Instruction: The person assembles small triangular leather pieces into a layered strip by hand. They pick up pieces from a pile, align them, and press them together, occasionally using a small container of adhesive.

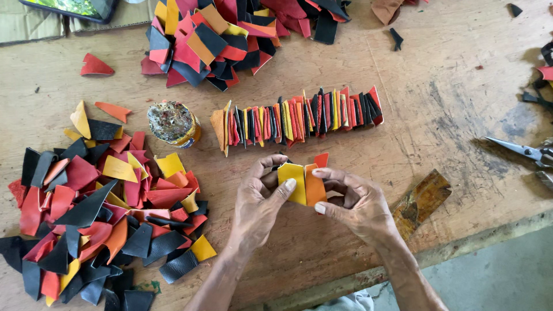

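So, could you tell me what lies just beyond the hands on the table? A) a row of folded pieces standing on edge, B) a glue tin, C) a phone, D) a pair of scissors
A: the row of folded pieces lies straight past both hands, the left hand and the right hand.

Bare table (461, 115) lies right; scrap pile (98, 207) crowds left.
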